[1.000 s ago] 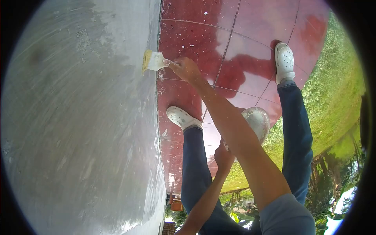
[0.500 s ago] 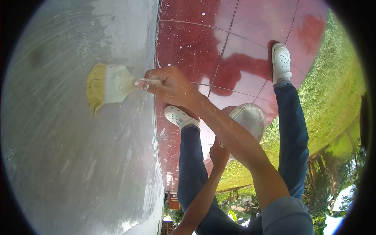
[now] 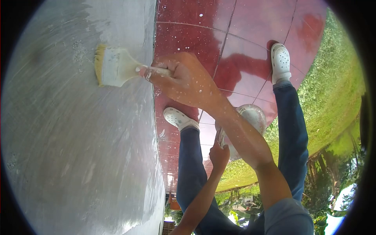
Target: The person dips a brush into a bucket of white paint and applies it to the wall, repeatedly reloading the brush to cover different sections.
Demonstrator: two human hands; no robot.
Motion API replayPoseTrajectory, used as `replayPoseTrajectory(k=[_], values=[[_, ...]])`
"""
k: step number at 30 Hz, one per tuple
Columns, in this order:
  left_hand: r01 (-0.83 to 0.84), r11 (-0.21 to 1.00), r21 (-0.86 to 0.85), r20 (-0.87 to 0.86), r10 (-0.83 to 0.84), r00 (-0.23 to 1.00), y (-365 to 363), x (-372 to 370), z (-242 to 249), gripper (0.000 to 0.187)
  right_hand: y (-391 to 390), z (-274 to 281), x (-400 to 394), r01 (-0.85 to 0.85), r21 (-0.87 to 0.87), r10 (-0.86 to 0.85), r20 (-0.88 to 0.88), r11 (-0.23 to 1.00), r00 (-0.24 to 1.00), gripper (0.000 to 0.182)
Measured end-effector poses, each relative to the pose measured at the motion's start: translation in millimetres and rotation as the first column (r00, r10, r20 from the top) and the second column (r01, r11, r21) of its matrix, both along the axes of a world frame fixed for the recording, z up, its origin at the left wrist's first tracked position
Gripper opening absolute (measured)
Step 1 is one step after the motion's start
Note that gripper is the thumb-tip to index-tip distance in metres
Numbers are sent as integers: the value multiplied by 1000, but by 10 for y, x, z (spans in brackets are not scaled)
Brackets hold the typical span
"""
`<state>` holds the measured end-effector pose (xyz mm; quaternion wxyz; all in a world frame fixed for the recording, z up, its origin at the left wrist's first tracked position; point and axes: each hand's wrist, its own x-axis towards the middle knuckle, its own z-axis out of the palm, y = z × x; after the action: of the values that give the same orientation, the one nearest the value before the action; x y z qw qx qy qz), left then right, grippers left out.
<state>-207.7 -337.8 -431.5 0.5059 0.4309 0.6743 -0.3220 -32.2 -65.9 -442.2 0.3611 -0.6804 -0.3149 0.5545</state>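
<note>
My right hand (image 3: 184, 80) is closed around the handle of a wide brush (image 3: 119, 66). Its pale yellow bristles lie against the grey wall (image 3: 86, 156) at the left. White spatters cover the hand and forearm. Lower down, my left hand (image 3: 219, 154) grips the side or handle of a whitish container (image 3: 253, 117). My right forearm crosses in front of this container and hides part of it; its contents cannot be made out.
Red floor tiles (image 3: 188, 39) with white drops meet the wall's edge. White perforated shoes (image 3: 281, 60) and dark trousers (image 3: 291, 137) show below me. Grass (image 3: 333, 90) borders the tiles at the right, with plants at the lower right.
My right hand and the brush have moved up in the view and slightly right. The bristles now look shorter and pressed. The left hand and container have hardly moved.
</note>
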Motion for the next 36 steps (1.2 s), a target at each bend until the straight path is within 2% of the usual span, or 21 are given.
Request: replayPoseTrajectory(k=[2, 3, 7, 9, 10, 11, 12, 14, 17, 19, 20, 22, 24, 26, 28, 29, 30, 31, 32, 34, 36], values=[[-1, 1000, 5, 1, 1, 1000, -11, 6, 21, 57, -68, 126, -3, 148, 284, -19, -411, 947, 911, 40], [-6, 1000, 7, -7, 6, 1000, 4, 19, 9, 58, -23, 3, -52, 148, 287, -17, -412, 946, 911, 40], [-2, 1000, 14, 7, 2, 1000, 47, 11, 9, 63, 108, -1573, -455, 126, -74, -146, -444, 989, 884, 42], [-29, 997, 73, 32, 27, 999, 49, 44, -33, 69, -84, -2130, -332, 208, -214, -238, -127, 954, 963, 39], [-21, 998, 54, 12, 21, 1000, 65, 59, -17, 71, -50, -2124, -279, 212, -218, -244, -132, 953, 961, 39], [-11, 999, 31, -9, 11, 1000, 79, 61, 14, 73, -22, -2122, -220, 78, -279, -79, 8, 957, 997, 36], [11, 1000, -21, -51, -12, 999, 111, 88, 33, 74, 44, -2035, -134, -48, -355, 103, 137, 934, 985, 33], [14, 999, 31, -23, -13, 1000, 36, 15, -56, 74, 270, -1361, -166, -5, -175, 48, 241, 985, 969, 28], [19, 999, 43, 4, -19, 1000, 42, 21, 33, 75, 152, -486, 52, 19, -131, -4, 115, 991, 993, 35], [-5, 1000, 28, -7, 5, 1000, 115, 79, 31, 76, 78, -286, 155, 320, 94, -251, -431, 943, 867, 37], [-33, 999, 31, -2, 33, 999, 124, 88, 40, 76, 102, -277, 177, 321, 91, -253, -433, 943, 865, 37], [-2, 1000, 11, -18, 2, 1000, 93, 52, -1, 75, 208, -343, 205, 336, 122, -142, -735, 934, 663, 33], [25, 1000, 0, -30, -25, 999, 76, 34, -3, 75, 412, -977, -49, 178, 67, -112, -553, 982, 826, 26], [17, 999, 31, 1, -17, 1000, 94, 62, -13, 75, 337, -1948, -133, 78, -47, -88, -707, 996, 702, 35], [33, 998, 51, 0, -33, 999, 120, 90, -51, 74, 243, -2116, 63, 92, -149, -138, -333, 985, 933, 40], [44, 998, 52, -15, -43, 999, 85, 74, -2, 74, 213, -2175, 100, 94, -160, -144, -341, 983, 929, 40], [51, 999, -2, -51, -51, 997, 148, 134, 50, 73, 192, -2147, 207, -27, -283, 7, -74, 959, 997, 39], [52, 999, -8, -44, -53, 998, 109, 110, 66, 73, 221, -2067, 345, -111, -418, 204, 186, 902, 961, 39], [33, 999, 8, -23, -33, 999, 77, 100, 18, 73, 265, -1955, 337, -118, -368, 230, 277, 922, 933, 35], [37, 999, -5, -12, -37, 999, 176, 167, 50, 73, 411, -1361, 293, -94, -13, 95, 191, 995, 977, 36], [38, 999, -12, -31, -38, 999, 151, 155, -11, 73, 442, -692, 292, -12, 73, -12, 319, 997, 948, 40]])
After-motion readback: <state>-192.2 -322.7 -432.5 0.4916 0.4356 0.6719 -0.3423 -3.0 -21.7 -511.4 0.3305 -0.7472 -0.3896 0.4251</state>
